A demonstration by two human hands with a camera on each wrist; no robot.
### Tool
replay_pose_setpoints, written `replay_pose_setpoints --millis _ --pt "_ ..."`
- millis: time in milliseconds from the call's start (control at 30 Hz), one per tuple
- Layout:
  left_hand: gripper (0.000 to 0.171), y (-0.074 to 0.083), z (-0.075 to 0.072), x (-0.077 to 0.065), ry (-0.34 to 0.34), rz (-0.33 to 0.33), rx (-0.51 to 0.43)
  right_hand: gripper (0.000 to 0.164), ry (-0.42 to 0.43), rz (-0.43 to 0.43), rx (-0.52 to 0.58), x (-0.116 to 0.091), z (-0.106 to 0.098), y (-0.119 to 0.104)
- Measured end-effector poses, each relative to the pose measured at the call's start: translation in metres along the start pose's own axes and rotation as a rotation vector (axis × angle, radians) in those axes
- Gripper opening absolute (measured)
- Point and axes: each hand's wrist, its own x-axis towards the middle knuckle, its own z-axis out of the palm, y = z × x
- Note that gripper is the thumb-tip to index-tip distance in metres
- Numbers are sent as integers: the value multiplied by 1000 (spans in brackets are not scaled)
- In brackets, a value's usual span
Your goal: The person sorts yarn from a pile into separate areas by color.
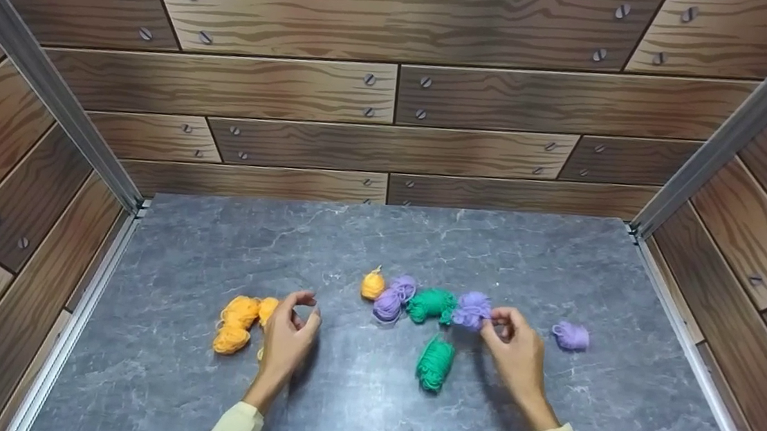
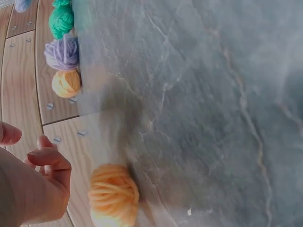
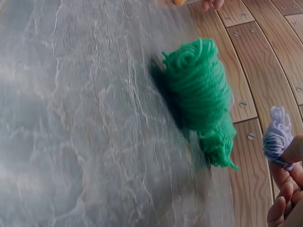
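Observation:
My right hand [image 1: 517, 356] pinches a small purple yarn ball [image 1: 472, 310] between thumb and fingers; in the right wrist view the purple ball [image 3: 278, 139] shows its loose loops pointing up. It is at the right end of a row, beside a green yarn ball [image 1: 431, 306]. My left hand [image 1: 288, 342] holds nothing, its fingers loosely bent, and it hovers by the orange yarn balls [image 1: 239, 312], partly covering some of them. One orange ball [image 2: 113, 195] lies below that hand in the left wrist view.
Left of the green ball the row continues with purple yarn [image 1: 390, 303] and a small orange ball [image 1: 372, 285]. Another green yarn ball [image 1: 435, 364] lies nearer me, between the hands. A lone purple ball [image 1: 571, 336] lies far right. Wood-patterned walls [image 1: 394, 95] enclose the grey marbled table [image 1: 352, 414].

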Motion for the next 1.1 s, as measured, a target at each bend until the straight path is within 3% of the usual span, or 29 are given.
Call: replay_pose_setpoints --millis 400,600,1100 --pt "30 -7 22 7 -51 5 -19 10 89 40 -18 -4 -23 17" --pt "31 -7 32 12 -35 33 43 10 101 101 0 -7 -36 27" --pt "32 1 50 25 -99 -58 12 12 121 218 -62 -16 -61 43"
